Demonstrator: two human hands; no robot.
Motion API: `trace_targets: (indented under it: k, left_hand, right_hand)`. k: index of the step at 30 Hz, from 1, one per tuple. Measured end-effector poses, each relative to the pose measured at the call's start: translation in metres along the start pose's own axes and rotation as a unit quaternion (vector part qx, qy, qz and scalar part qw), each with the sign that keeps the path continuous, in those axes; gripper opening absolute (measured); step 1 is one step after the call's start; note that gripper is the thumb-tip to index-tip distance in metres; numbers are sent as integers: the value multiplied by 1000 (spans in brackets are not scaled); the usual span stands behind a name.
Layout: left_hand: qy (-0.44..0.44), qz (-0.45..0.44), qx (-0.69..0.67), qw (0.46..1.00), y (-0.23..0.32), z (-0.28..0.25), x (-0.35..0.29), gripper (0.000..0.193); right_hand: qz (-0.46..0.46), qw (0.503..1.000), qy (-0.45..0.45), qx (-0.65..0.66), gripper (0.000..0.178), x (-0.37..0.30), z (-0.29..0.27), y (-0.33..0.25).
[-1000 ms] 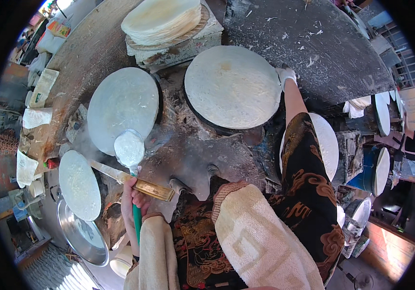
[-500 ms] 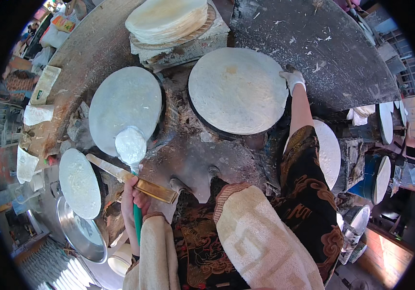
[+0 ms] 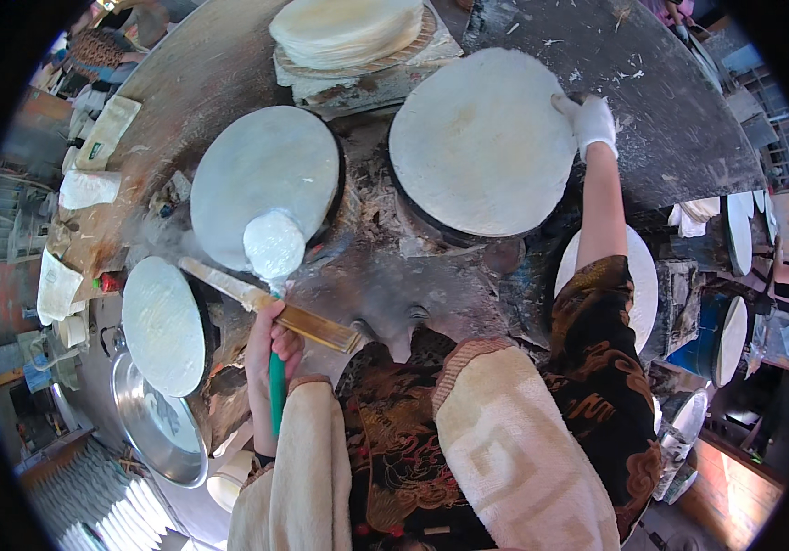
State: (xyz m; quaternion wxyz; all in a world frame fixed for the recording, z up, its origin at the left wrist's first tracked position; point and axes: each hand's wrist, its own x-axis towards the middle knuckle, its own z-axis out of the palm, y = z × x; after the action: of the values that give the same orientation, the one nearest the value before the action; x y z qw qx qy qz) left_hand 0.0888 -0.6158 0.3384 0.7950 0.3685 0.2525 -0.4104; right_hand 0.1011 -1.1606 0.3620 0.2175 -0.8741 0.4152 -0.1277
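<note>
My left hand (image 3: 277, 342) is closed around the green handle of a ladle (image 3: 275, 244) and a flat wooden scraper (image 3: 307, 323), held crosswise. The ladle's bowl, coated in white batter, is over the near edge of a round griddle (image 3: 261, 184) with a pale surface. My right hand (image 3: 587, 121), in a white glove, reaches the right rim of another griddle, its fingertips closed at the edge of a large thin flatbread (image 3: 481, 142). The flatbread spans that griddle; the dark griddle rim shows below it. My fingertips are partly hidden.
A stack of flatbreads (image 3: 348, 32) stands at the back. Further pale round griddles lie at left (image 3: 165, 326) and by my right arm (image 3: 637, 285). A metal basin (image 3: 156, 422) sits at lower left. A dark worktop (image 3: 679, 138) curves behind; other people are at the edges.
The view has shifted, moving the scene right and up. The brown patch on the right griddle's flatbread no longer shows; its surface looks paler. My left hand keeps the ladle and scraper.
</note>
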Motion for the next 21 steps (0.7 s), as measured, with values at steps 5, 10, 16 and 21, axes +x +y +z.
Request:
trace_targets:
  k: [5,10,16,21]
  left_hand:
    - [24,4,40,999,17,-15,-9,39]
    - [2,6,73,997,32,-36,-5,36]
    - [13,-11,111,994,45,-49,-1,41]
    - [14,18,93,995,54,-51,5,45]
  right_hand:
    - [-152,987,41,-25,61,-39,-44,-85]
    - [-215,969,73,-98,51,-46,-83,-149]
    - [-217,974,-38,42,45,82,-47,-162]
    - [-192,976,-94,29,46,145,-21,-222]
